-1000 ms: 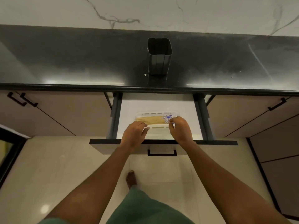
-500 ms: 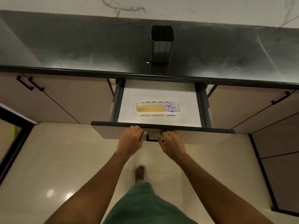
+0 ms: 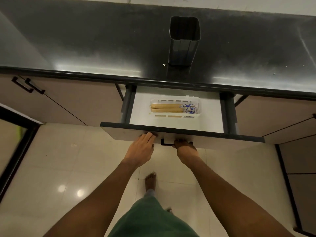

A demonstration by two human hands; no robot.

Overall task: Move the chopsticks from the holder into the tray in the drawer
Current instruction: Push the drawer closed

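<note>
My left hand (image 3: 141, 148) lies flat, fingers straight against the front of the one open drawer (image 3: 227, 141). Just apart from it, my right hand (image 3: 185, 148) curls on the handle (image 3: 166, 145). One tray (image 3: 199, 106) sits mid-drawer with bare floor either side, holding the chopsticks (image 3: 171, 108) (a bundle too tight to count). One holder (image 3: 184, 43) stands on the countertop (image 3: 85, 40).

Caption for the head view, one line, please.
Chopsticks lie in the white tray in the open drawer; left hand presses the drawer front, right hand at its handle.
</note>
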